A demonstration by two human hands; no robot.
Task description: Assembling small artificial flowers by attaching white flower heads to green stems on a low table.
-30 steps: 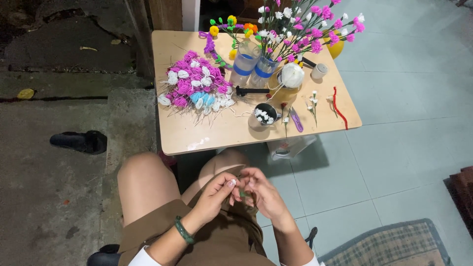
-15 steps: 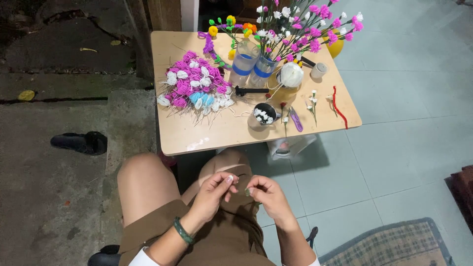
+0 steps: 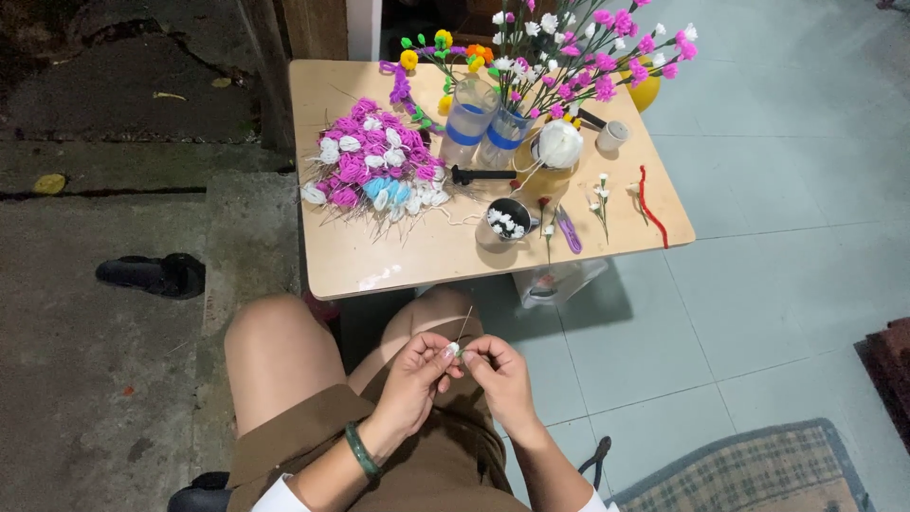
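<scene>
Both hands meet over the lap, fingertips together. The left hand [image 3: 415, 379] and the right hand [image 3: 500, 373] pinch a small white flower bud [image 3: 454, 350] between them, with a thin wire stem [image 3: 464, 324] rising from it, tilted slightly away. A green bangle [image 3: 360, 448] circles the left wrist. Beyond the hands stands a wooden desk [image 3: 398, 261]. On it, ahead and to the left, lies a heap of purple, white and blue flowers [image 3: 372, 171]; straight ahead sits a dark cup [image 3: 507, 220] holding white buds, and further on, clear jars [image 3: 485, 128] hold pink and white flower stems. A red pipe cleaner [image 3: 648, 204] lies ahead to the right. Far left, a black sandal [image 3: 152, 275] rests on the floor.
</scene>
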